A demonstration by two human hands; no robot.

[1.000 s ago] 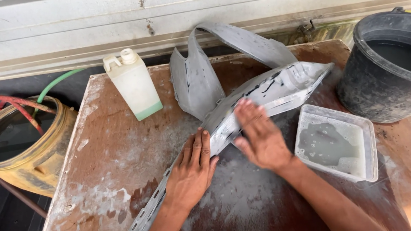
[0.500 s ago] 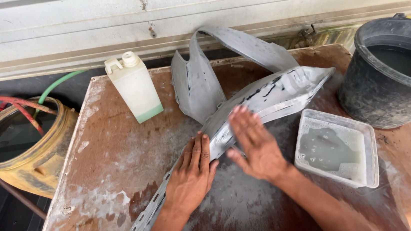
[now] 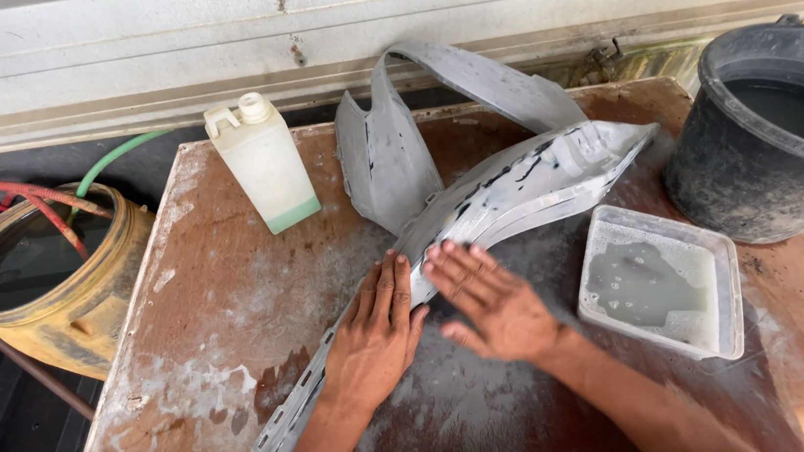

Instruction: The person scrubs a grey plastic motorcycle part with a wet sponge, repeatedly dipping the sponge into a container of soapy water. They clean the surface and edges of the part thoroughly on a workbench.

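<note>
**Hands Pressing a Grey Panel Flat on the Worktop**

The left hand (image 3: 373,332) is lying flat, fingers together, pinning the long grey plastic panel (image 3: 507,191) against the worktop (image 3: 223,302). The right hand (image 3: 493,301), fingers spread and blurred, is resting on the panel's lower edge. A tray of cloudy water (image 3: 658,280) is sitting just beside the right hand, within reach.

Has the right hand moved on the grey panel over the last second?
Yes. The right hand has slid down the grey panel toward the person, away from the plastic bottle, while the left hand stays pressed flat.
</note>
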